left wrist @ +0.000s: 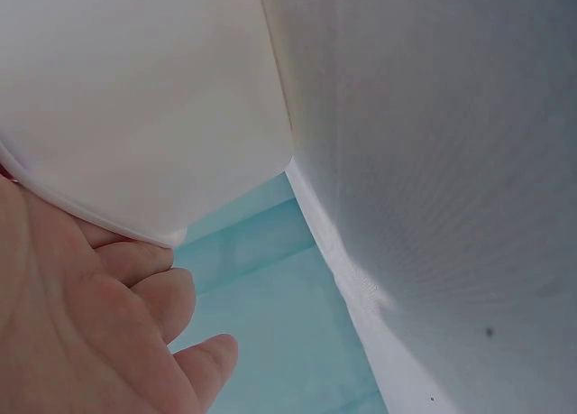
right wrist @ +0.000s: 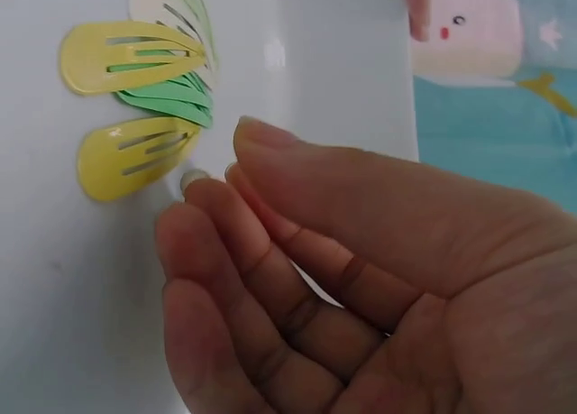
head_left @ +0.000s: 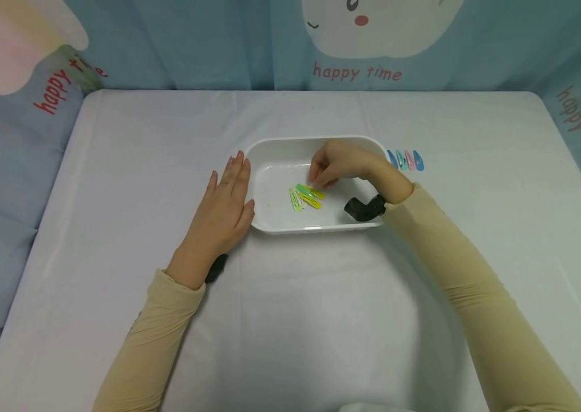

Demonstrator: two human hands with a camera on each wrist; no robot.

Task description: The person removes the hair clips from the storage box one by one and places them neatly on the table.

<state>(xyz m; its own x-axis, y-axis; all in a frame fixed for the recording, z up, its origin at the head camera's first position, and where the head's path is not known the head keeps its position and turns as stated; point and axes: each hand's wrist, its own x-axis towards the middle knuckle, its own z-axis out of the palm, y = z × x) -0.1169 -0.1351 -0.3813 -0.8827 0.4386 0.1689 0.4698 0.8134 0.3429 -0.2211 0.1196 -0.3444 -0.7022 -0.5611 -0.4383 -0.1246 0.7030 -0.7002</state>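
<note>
A white tray (head_left: 316, 229) stands on the table. My left hand (head_left: 223, 212) lies with straight fingers along its left rim; the left wrist view shows the fingers (left wrist: 149, 270) against the tray's outer wall. Inside the tray is a small pile of snap hair clips: a yellow clip (right wrist: 126, 58), a second yellow clip (right wrist: 131, 157), a green clip (right wrist: 167, 103) between them and a white clip (right wrist: 149, 4) behind. My right hand (head_left: 342, 163) reaches into the tray beside the pile. Its fingers are loosely bent, thumb apart from them, nothing between, fingertips close to the nearer yellow clip.
Right of the tray lies a row of several snap clips, among them a pink clip (head_left: 410, 161) and a blue clip (head_left: 418, 161). A white cloth (head_left: 300, 320) covers the table. Blue printed curtain (head_left: 208, 46) rises behind the far edge.
</note>
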